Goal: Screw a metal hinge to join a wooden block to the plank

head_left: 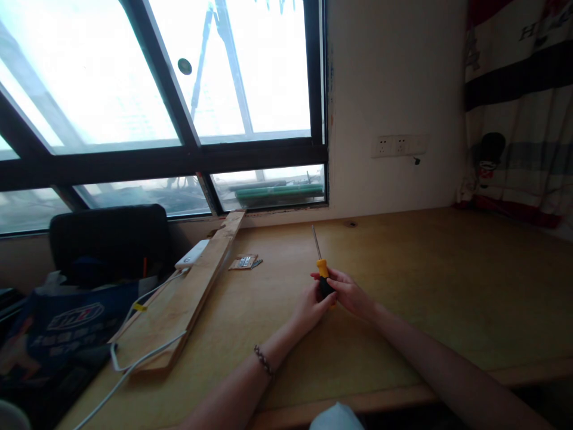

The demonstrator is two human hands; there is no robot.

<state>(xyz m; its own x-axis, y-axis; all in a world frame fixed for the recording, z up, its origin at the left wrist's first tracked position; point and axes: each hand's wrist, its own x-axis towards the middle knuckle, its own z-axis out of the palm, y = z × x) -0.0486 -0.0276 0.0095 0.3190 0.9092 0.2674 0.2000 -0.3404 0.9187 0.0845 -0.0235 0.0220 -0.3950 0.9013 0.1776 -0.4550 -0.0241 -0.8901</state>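
Note:
Both hands are closed around the handle of a screwdriver [322, 268], above the front middle of the wooden table [403, 269]. Its handle is yellow and black, and the thin metal shaft points away from me, towards the window. My left hand [312, 306] wraps the handle from the left, with a beaded bracelet on that wrist. From the right, my right hand [350, 291] grips the same handle, its fingers partly covering the black section. To the left of the screwdriver, a small piece of wood with metal hinge-like plates [245, 261] lies on the table, a few dark screws beside it.
A long wooden board [197, 292] lies along the table's left side, with a white power strip [192, 255] and a white cable [147, 357] by it. Further left are a black chair [111, 245] and a blue bag [76, 322]. Wall sockets [400, 145] sit above the table.

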